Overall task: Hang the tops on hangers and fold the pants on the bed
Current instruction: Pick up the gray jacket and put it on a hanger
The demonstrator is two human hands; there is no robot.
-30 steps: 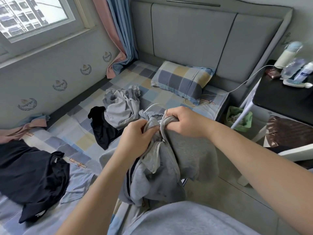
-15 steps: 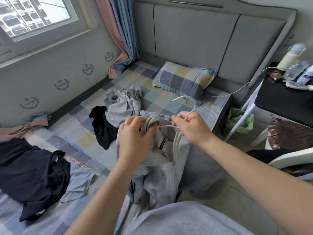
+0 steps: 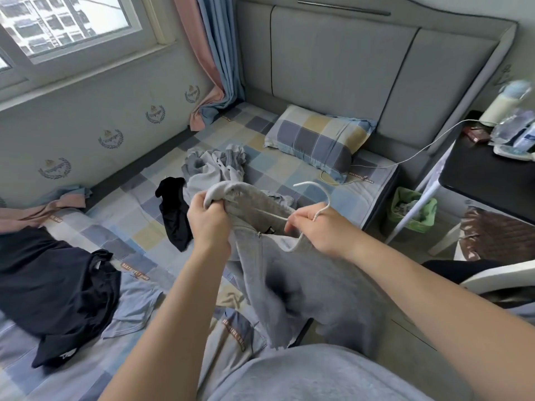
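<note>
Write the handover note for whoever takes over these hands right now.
Left hand: grips the collar of the grey zip-front sweatshirt.
Right hand: pinches the neck of the white wire hanger; one hanger arm shows inside the collar, and the hook sticks out.
On the checked bed: crumpled light grey garment, small black garment, large dark garment.
Done: nothing visibly hung or folded.
Left: seat the sweatshirt on the hanger, then sort those three; I cannot tell which are tops or pants.

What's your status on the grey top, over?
Left hand grips grey zip-up top at the collar. Right hand pinches white wire hanger, hook above the neck opening. Nothing blocking.
</note>
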